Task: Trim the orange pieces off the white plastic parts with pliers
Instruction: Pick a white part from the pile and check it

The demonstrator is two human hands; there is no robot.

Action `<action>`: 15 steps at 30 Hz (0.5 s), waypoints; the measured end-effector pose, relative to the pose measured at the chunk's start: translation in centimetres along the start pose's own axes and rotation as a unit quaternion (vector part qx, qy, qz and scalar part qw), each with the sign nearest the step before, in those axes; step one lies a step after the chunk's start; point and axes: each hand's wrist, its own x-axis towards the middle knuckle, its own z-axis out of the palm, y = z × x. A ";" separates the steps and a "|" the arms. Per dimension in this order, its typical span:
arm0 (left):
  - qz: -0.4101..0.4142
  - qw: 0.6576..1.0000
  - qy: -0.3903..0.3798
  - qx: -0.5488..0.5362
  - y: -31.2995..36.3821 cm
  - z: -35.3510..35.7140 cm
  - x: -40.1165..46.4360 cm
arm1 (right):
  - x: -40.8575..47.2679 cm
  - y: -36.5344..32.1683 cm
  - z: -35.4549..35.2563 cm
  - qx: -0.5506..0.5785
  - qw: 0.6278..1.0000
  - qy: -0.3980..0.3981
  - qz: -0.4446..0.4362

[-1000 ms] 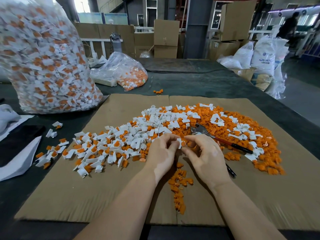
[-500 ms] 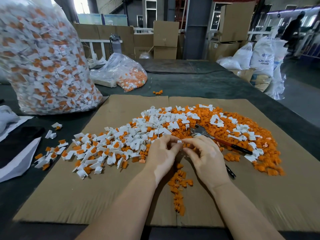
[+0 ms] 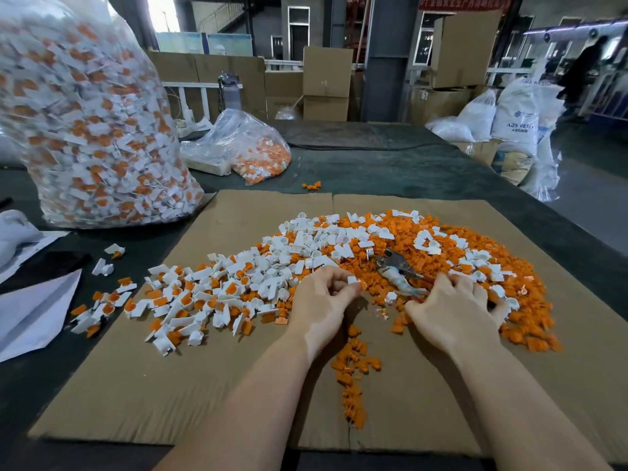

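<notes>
Left grip: my left hand [image 3: 321, 300] pinches one small white plastic part [image 3: 353, 281] between thumb and fingertips, fingers curled narrow around it.
Right grip: my right hand [image 3: 453, 309] lies over the handles of the pliers [image 3: 399, 270], fingers curled down on them (whether they truly clasp the handles I cannot tell, as the hand hides them).
Pliers: the metal head sticks out at 10 o'clock from my right hand, lying on the orange heap, blurred.
Orange pieces [image 3: 401, 232]: a broad heap from 12 to 3 o'clock of my hands; a thin trail of them [image 3: 353, 368] runs toward 6 o'clock between my forearms.
Untrimmed parts [image 3: 221, 287]: white with orange still on, spread out at 9 to 10 o'clock of my left hand.
Cardboard sheet [image 3: 170, 385]: under all the loose parts, flat on the dark worktop [image 3: 390, 164].
Big clear bag [image 3: 85, 124]: at 10 o'clock, far left, full of white-and-orange parts.
Small clear bag [image 3: 251, 147]: at 11 o'clock, behind the cardboard, holding orange pieces.
</notes>
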 end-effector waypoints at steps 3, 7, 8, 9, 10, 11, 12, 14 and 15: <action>-0.003 1.000 0.000 -0.013 0.2 0.0 0.1 | 0.2 0.0 -0.4 -0.042 0.999 -0.006 -0.015; -0.017 0.999 0.005 -0.033 0.3 -0.1 0.1 | -0.3 0.1 -0.7 -0.060 0.995 0.053 -0.052; -0.026 0.999 0.007 -0.044 0.3 -0.1 0.2 | -0.4 0.0 -1.0 -0.059 0.994 0.065 -0.062; -0.039 0.997 0.006 -0.064 0.4 -0.2 0.2 | -0.6 0.0 -1.3 -0.044 0.994 0.068 -0.072; -0.059 0.994 0.003 -0.094 0.5 -0.3 0.3 | -0.7 -0.1 -1.6 -0.017 0.994 0.064 -0.082; -0.084 0.987 0.002 -0.134 0.7 -0.3 0.5 | -0.9 -0.3 -2.0 0.020 0.994 0.055 -0.094; -0.111 0.979 0.001 -0.174 0.9 -0.4 0.6 | -1.0 -0.4 -2.4 0.055 0.992 0.035 -0.106; -0.148 0.966 0.004 -0.213 1.5 -0.6 1.0 | -1.2 -0.7 -3.1 0.117 0.985 -0.026 -0.126; -0.158 0.962 0.005 -0.221 1.7 -0.7 1.1 | -1.3 -0.8 -3.4 0.147 0.978 -0.057 -0.134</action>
